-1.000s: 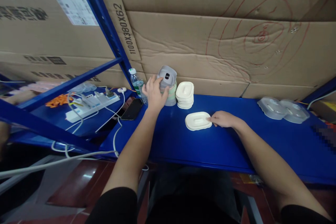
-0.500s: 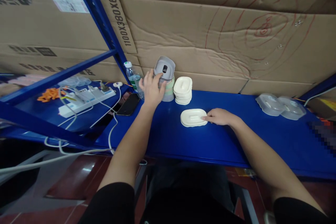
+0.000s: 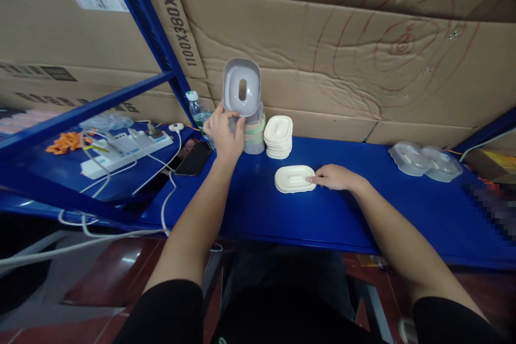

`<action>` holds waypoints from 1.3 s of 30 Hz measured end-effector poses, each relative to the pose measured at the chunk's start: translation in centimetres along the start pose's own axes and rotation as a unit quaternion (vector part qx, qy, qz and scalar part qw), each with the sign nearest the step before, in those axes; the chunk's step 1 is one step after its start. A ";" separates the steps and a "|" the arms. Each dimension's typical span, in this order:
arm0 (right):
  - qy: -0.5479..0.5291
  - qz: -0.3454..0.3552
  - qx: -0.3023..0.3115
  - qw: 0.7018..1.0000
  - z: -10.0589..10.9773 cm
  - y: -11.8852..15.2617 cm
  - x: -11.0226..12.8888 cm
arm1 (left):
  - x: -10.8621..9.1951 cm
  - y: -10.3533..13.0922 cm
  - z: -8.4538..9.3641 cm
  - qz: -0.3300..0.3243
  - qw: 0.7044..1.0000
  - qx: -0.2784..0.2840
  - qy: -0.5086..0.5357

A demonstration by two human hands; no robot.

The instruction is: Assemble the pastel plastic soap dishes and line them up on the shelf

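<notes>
My left hand (image 3: 224, 133) pinches the lower edge of a grey plastic tray with an oval slot (image 3: 250, 87), tilted up so its hollow inside faces me. Behind and below it stands a stack of grey and pale green trays (image 3: 255, 137), partly hidden by the hand. My right hand (image 3: 335, 177) grips the right end of a cream oval piece with a raised middle ridge (image 3: 293, 178), which lies flat on the blue table. A stack of cream pieces (image 3: 279, 142) of similar look stands just behind it.
A water bottle (image 3: 198, 110) and a black phone (image 3: 194, 158) lie left of my left hand. A white power strip (image 3: 124, 156) with cables and orange pieces (image 3: 66, 142) sit beyond the blue shelf frame (image 3: 155, 27). Two clear plastic containers (image 3: 425, 161) rest at right.
My left hand has lifted the grey tray off the stack and tilted it toward me. My right hand stays on the cream piece.
</notes>
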State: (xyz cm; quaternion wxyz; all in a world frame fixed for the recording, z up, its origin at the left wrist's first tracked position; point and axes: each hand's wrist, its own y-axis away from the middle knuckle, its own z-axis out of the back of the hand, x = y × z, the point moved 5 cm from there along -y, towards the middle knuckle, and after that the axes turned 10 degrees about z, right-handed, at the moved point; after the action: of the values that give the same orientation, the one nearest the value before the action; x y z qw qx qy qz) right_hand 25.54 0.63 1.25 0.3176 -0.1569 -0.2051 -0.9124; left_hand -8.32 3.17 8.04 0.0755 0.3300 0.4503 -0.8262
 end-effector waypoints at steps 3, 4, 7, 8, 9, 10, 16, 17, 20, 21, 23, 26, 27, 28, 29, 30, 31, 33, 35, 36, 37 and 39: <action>0.023 0.007 -0.047 0.999 0.6 0.2 -0.4 | -0.4 0.1 0.8 -0.017 0.997 -0.020 0.066; 0.031 0.008 -0.087 0.996 1.1 0.2 -0.6 | -0.8 0.2 0.9 -0.027 0.994 -0.011 0.102; -0.006 0.024 -0.268 0.963 2.8 0.8 -1.1 | -2.3 0.9 0.1 -0.045 0.967 0.118 0.220; -0.046 0.038 -0.327 0.943 3.2 1.0 -1.2 | -3.0 1.4 -0.5 -0.045 0.948 0.190 0.252; -0.093 0.057 -0.376 0.920 3.6 1.3 -1.3 | -3.7 2.1 -1.1 -0.044 0.923 0.265 0.277; -0.142 0.079 -0.412 0.897 3.8 1.5 -1.2 | -4.4 2.8 -1.7 -0.042 0.895 0.333 0.295; -0.245 0.089 -0.479 0.838 3.9 2.0 -0.9 | -6.3 6.4 -3.4 0.004 0.770 0.569 0.289; -0.243 0.069 -0.474 0.844 3.8 2.0 -1.0 | -6.3 6.6 -3.4 0.014 0.755 0.591 0.284; -0.252 0.027 -0.425 0.869 3.4 1.5 -1.4 | -6.2 6.8 -3.4 0.032 0.735 0.622 0.267; -0.259 0.017 -0.405 0.877 3.2 1.3 -1.4 | -6.1 6.8 -3.4 0.033 0.738 0.623 0.258; -0.266 0.000 -0.366 0.891 2.8 0.9 -1.4 | -5.8 6.6 -3.5 0.031 0.751 0.614 0.240; -0.249 -0.008 -0.316 0.916 2.2 0.5 -0.8 | -5.5 6.9 -3.9 0.028 0.762 0.611 0.212; -0.235 -0.011 -0.298 0.925 2.0 0.4 -0.6 | -5.4 7.2 -4.1 0.022 0.760 0.619 0.195; -0.220 -0.016 -0.278 0.935 1.8 0.3 -0.4 | -5.3 7.5 -4.3 0.015 0.756 0.632 0.172; -0.206 -0.023 -0.258 0.944 1.7 0.3 -0.3 | -5.2 7.9 -4.4 0.006 0.748 0.648 0.143; -0.191 -0.032 -0.237 0.952 1.5 0.2 -0.2 | -5.1 8.3 -4.6 -0.003 0.739 0.665 0.111; -0.174 -0.041 -0.217 0.960 1.5 0.2 -0.1 | -4.9 8.6 -4.7 -0.011 0.731 0.678 0.077; -0.133 -0.056 -0.188 0.972 1.4 0.1 0.1 | -4.7 9.1 -4.8 -0.025 0.722 0.691 0.018; -0.082 -0.067 -0.174 0.979 1.4 0.0 0.2 | -4.7 9.3 -5.0 -0.040 0.723 0.689 -0.024; -0.056 -0.072 -0.168 0.982 1.3 -0.1 0.2 | -4.6 9.3 -5.1 -0.049 0.726 0.685 -0.046; -0.032 -0.077 -0.160 0.984 1.2 -0.3 0.2 | -4.6 9.4 -5.2 -0.060 0.729 0.678 -0.069; 0.010 -0.085 -0.140 0.986 0.8 -0.7 0.1 | -4.5 9.5 -5.6 -0.083 0.738 0.659 -0.121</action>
State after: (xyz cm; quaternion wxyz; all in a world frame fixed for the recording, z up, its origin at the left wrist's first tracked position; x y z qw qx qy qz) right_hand 25.19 1.46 1.82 0.2160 -0.1723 -0.0845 -0.9574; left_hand 1.82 1.25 2.09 -0.1763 0.1557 -0.1941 -0.9524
